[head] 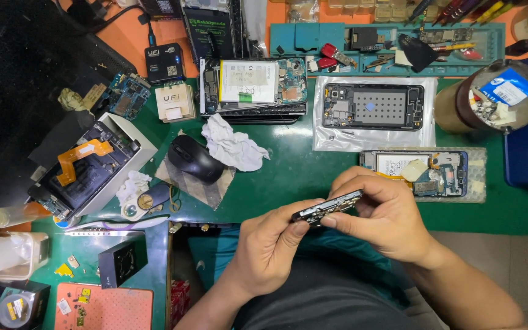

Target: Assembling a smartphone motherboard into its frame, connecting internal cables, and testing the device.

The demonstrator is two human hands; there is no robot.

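Green matting covers the cluttered counter [288, 171] I look down on. Toward its left edge I see an opened device with an orange flex cable [82, 154] resting on a white box. Moving right, a black computer mouse [192, 157] sits on a striped cloth, with a crumpled white tissue [233, 145] just beside it. Behind these, near the far edge, lies a stack of opened phones [253, 85]. At the near edge, my left hand [270, 244] has its fingers clamped on the left end of a dark phone frame [328, 206], held edge-on above the counter. My right hand [386, 214] pinches the frame's right end, fingers closed around it. Beyond them a disassembled phone [420, 171] lies on bubble wrap, and another dark phone chassis [374, 107] rests on a clear bag. A brown tape roll [490, 98] stands near the right edge.
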